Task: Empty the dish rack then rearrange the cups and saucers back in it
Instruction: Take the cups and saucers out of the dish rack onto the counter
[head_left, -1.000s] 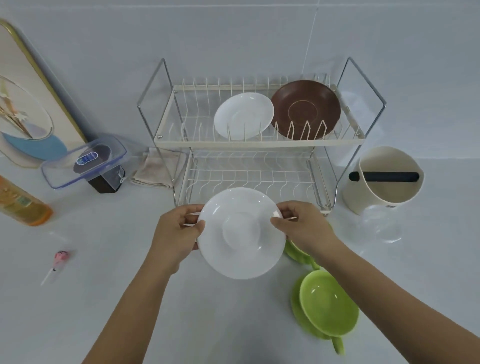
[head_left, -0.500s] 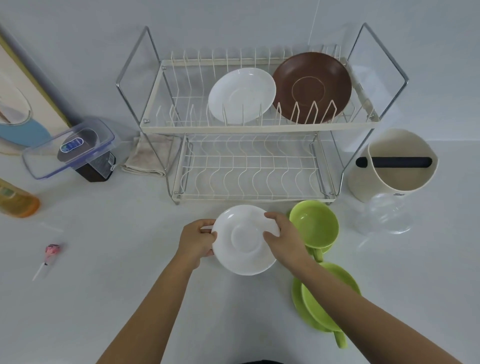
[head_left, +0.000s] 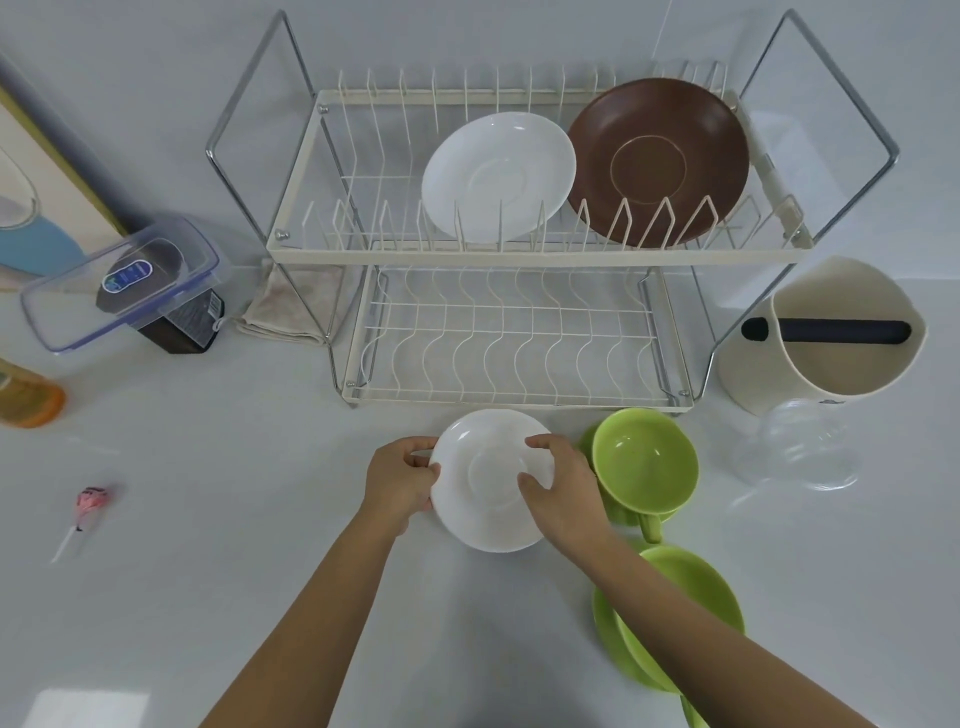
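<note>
Both hands are working one white saucer (head_left: 488, 480) here, low over the worktop (head_left: 260, 545) just in front of the dish rack (head_left: 511, 254). The left hand (head_left: 397, 480) is pinching the saucer's left edge, thumb on top and fingers curled under. The right hand (head_left: 563, 491) is gripping the right edge, fingers spread over the rim and thumb pressing on the face. I cannot tell whether the saucer is touching the worktop or hanging just above it.

Up on the rack's top tier, a second white saucer (head_left: 498, 176) is standing tilted in the prongs, and a brown saucer (head_left: 660, 161) is leaning right beside it, their edges overlapping. The lower tier is showing only bare wire.

To the right of the held saucer, a green cup (head_left: 647, 462) is sitting on a green saucer, open side up, handle pointing toward the person. Nearer the person, another green cup (head_left: 696, 592) is resting on its saucer, partly hidden by the right forearm.

Off to the right, a cream tub (head_left: 826, 343) with a black bar across it is standing by the rack, a clear glass piece (head_left: 800, 447) just in front of it. On the left, a clear lidded box (head_left: 124, 280), a folded cloth (head_left: 291, 312), an orange bottle (head_left: 28, 400) and a pink lollipop (head_left: 91, 501).
</note>
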